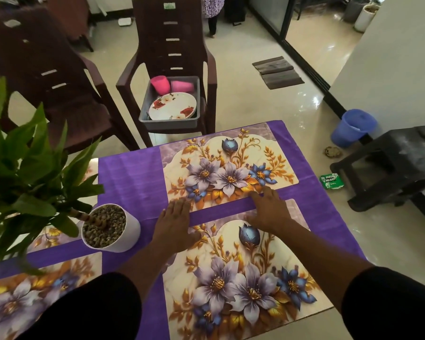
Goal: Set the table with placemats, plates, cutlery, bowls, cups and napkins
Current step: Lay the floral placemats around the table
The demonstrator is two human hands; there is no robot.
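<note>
A floral placemat (231,165) lies at the far right of the purple tablecloth (130,177). A second floral placemat (233,283) lies nearer me. My left hand (176,219) rests flat with fingers spread, its fingertips on the far placemat's near edge and its thumb on the near one. My right hand (270,208) lies flat across the purple gap, fingertips touching the far placemat. Neither hand holds anything. Two more placemats (35,298) show at the left, partly hidden by my sleeve and the plant.
A white pot with a leafy plant (109,229) stands left of my hands. A grey tub (168,123) on a brown chair holds a floral plate (173,105) and two pink cups (160,84). A black stool (398,163) and blue bucket (352,127) stand on the floor at right.
</note>
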